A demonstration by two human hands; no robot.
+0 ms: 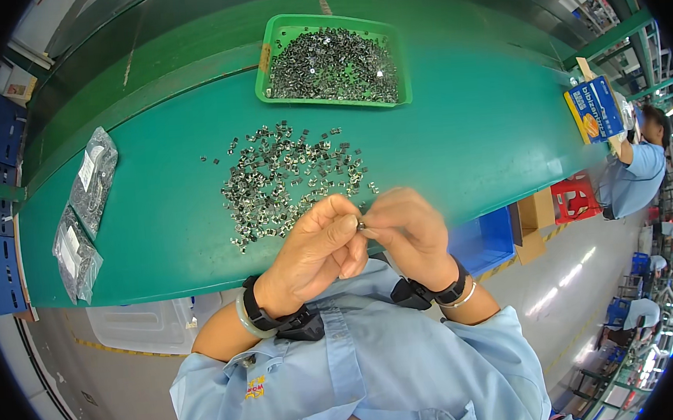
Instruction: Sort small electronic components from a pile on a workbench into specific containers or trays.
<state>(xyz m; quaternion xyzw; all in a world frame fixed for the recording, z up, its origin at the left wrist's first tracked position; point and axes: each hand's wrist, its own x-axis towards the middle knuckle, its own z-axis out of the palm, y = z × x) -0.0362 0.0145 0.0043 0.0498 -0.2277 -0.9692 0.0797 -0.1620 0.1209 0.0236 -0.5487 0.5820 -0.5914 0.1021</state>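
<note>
Loose metal parts (pixel 255 189) lie beyond the left hand (pixel 317 244), whose thumb and forefinger pinch one small dark part (pixel 361 225) at their tips; the right hand (pixel 411 227), slightly blurred, also grips it with bunched fingertips.

Your 2 hands meet in front of your torso (pixel 347 357), fingertips close together, each in a fine pinch. Your left hand (pixel 316 246) turns its palm partly toward you; its thumb (pixel 334 236) lies across, pointing right, while the lower fingers (pixel 349 262) curl loosely inward. Your right hand (pixel 412 224) is angled to the left, its thumb (pixel 395 245) slanting up to meet the fingers; that hand looks slightly blurred. Your left forearm (pixel 222 331) angles up and right, your right forearm (pixel 474 303) up and left, so the 2 converge. Both wrists (pixel 278 290) stand below the hands, and both elbows look bent.
</note>
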